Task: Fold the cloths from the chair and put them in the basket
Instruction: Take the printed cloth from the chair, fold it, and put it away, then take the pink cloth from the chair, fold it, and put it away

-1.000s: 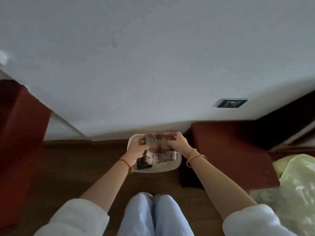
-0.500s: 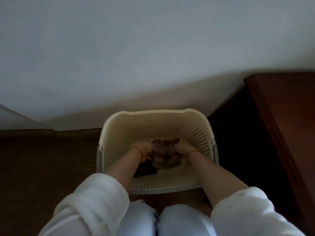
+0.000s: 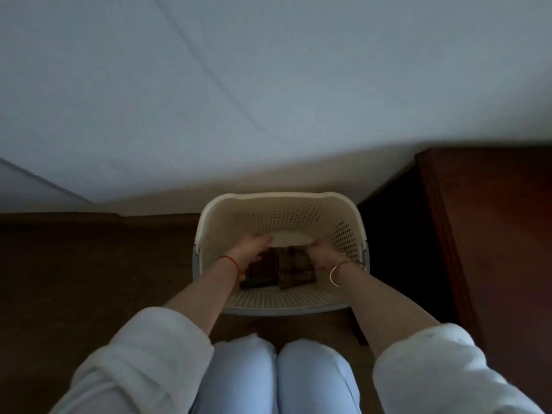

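Observation:
A cream perforated basket (image 3: 280, 198) stands on the floor against the wall, just past my knees. Two folded cloths lie side by side on its bottom: a dark cloth (image 3: 261, 273) on the left and a brown patterned cloth (image 3: 297, 270) on the right. My left hand (image 3: 254, 246) hovers inside the basket above the dark cloth, fingers stretched out and holding nothing. My right hand (image 3: 324, 252) is curled on the far right corner of the patterned cloth. The dim light hides the cloths' details.
A dark reddish wooden cabinet (image 3: 493, 234) stands close to the right of the basket. The white wall (image 3: 268, 100) rises directly behind it. Dark wooden floor (image 3: 89, 279) stretches to the left. My knees in light blue trousers (image 3: 277, 375) are right before the basket.
Both hands have lowered the patterned cloth from above the rim to the basket bottom, beside the dark cloth. My left hand has let go and spread its fingers.

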